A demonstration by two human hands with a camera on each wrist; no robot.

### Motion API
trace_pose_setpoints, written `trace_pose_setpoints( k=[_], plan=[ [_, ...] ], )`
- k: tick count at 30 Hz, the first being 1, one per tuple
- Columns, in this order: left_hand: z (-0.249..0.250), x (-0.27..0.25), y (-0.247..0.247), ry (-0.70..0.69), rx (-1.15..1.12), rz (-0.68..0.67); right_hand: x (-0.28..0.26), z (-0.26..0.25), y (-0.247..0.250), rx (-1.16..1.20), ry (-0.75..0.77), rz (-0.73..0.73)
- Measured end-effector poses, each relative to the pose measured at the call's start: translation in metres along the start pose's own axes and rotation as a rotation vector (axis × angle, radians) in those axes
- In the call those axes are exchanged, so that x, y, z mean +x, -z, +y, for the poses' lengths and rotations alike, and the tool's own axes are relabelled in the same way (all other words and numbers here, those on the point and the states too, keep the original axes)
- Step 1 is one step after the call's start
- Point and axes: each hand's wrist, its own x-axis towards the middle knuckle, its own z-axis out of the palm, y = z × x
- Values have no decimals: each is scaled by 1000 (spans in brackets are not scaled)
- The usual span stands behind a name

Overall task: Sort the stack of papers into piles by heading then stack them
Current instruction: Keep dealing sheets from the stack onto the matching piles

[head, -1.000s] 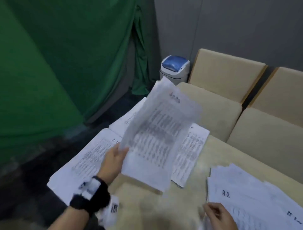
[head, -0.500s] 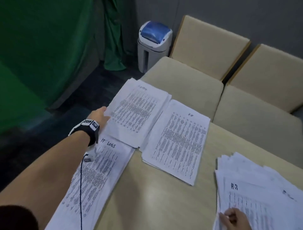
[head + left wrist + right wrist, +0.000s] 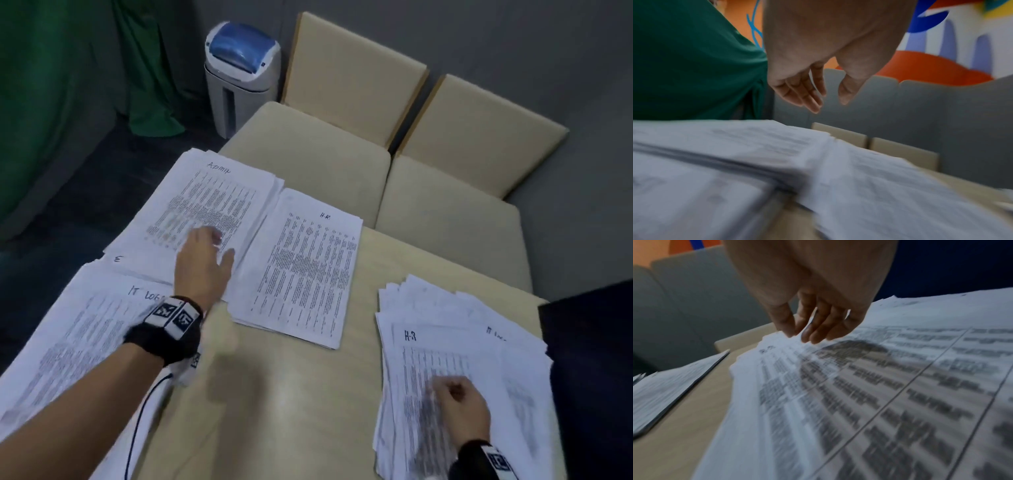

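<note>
Head view showed three sorted piles fanned along the left and far side of the table (image 3: 291,394), with the unsorted stack (image 3: 479,342) kept apart at the right, near the person's body. That layout made sense to me: each pile lay face up with its handwritten heading at the top, so a new sheet could be matched at a glance. The Admin pile (image 3: 219,192) sat farthest, the H.R pile (image 3: 308,267) just beside it on the right, and the IT Logs pile (image 3: 75,335) nearest on the left, its far end tucked under the Admin pile. One stray sheet marked with what looked like an E (image 3: 137,263) peeked out between Admin and IT Logs; I could not tell whether it started a fourth pile.

The left hand (image 3: 202,263) hovered over the near corner of the Admin pile with fingers loose and spread, holding nothing; the left wrist view confirmed it (image 3: 813,84), clear above the paper. The right hand (image 3: 459,404) rested on the top sheet of the unsorted stack, which read H-R, with fingertips (image 3: 813,335) curled down onto the page, thumb close by. It looked ready to lift that sheet, though I could not say a pinch had formed.

Behind the table stood two beige chairs (image 3: 342,147) side by side, and one bin with a blue lid (image 3: 239,68) by the green curtain (image 3: 68,85).
</note>
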Motion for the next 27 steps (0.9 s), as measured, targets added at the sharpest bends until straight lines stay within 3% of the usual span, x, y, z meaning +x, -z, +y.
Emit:
trace_pose_setpoints(
  k=[3,7,11,14,17,22,27],
  plan=[
    [57,-69,-46,-19,-174,-237,21,22,32,-99,-89,129],
    [123,-155,-116,-30,-209,-535,52,53,62,-253,-147,15],
    [170,-211,-170,69,-94,-696,67,64,79,-258,-98,-38],
    [191,-230,-195,135,49,-679,75,70,85,-218,-54,-58],
    [205,-241,-206,195,117,-560,80,80,85,-222,7,-112],
    [222,-257,-209,85,309,-389,85,86,85,-128,37,-134],
    [220,-259,-214,111,204,-300,85,86,89,38,135,-80]
  ],
)
